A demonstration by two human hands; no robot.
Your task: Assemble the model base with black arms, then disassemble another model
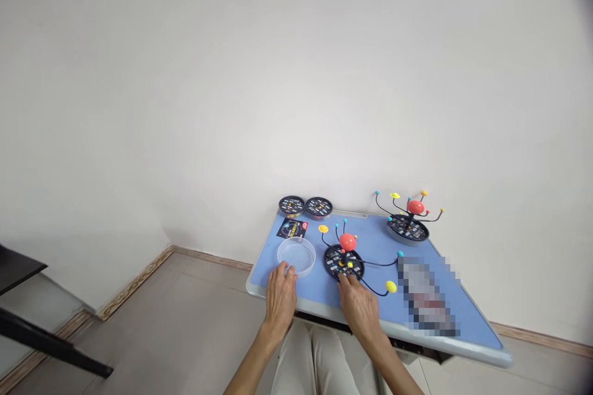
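The person's lap in pale trousers (324, 358) is closest, under the near edge of a blue table (370, 241), with both forearms reaching up onto the table top.

By count there are two hands, one clear round dish, one small black card, two small black discs, and two orrery-like models, each with a black round base, a red ball at the centre and thin black wire arms tipped with yellow and teal balls.

Going left to right: the left hand (280, 296) lies flat, fingers loosely spread, its fingertips touching the near rim of the clear dish (296, 257). Just beyond the dish lies the black card (291, 228), and at the far edge the two black discs (305, 205) sit side by side. The right hand (357, 303) rests with its fingers extended onto the near edge of the nearer model's base (343, 261), under its red ball (347, 241); whether the fingers pinch anything there cannot be made out. The second model (408, 222) stands well apart, at the far right corner by the wall.

A pixelated patch (428, 293) right of the right hand hides whatever lies there. The printing on the discs, card and bases is too small to read.
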